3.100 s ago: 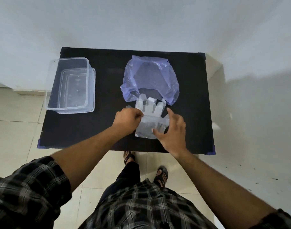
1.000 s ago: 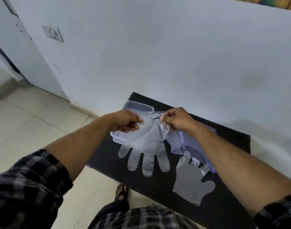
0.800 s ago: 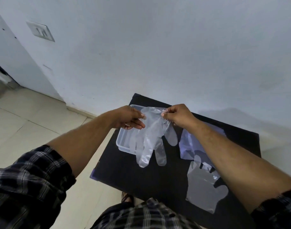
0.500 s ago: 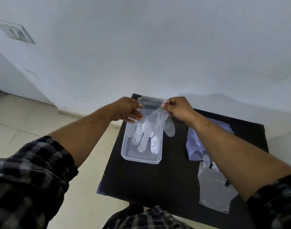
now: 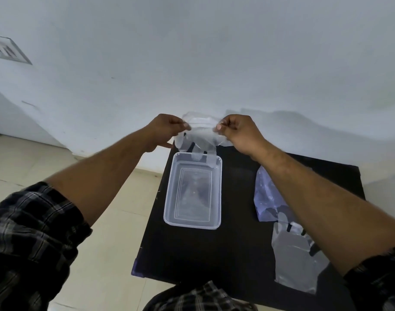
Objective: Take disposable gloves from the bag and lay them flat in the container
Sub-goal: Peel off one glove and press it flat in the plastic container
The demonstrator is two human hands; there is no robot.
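Note:
A clear disposable glove hangs by its cuff between my two hands, above the far end of the clear plastic container. My left hand pinches the cuff's left corner and my right hand pinches its right corner. The glove's fingers dangle down and their tips reach the container's far rim. The container stands on the black table. To the right lies the bluish plastic bag, with another clear glove lying flat in front of it; my right forearm covers part of both.
The white wall rises directly behind the table's far edge. A switch plate is on the wall at the far left. Tiled floor lies to the left of the table, close to the container's left side.
Both hands have carried the glove from near the bag leftward and away to the container's far end. In the last half second the glove rose and moved back, so only its fingertips hang at the rim.

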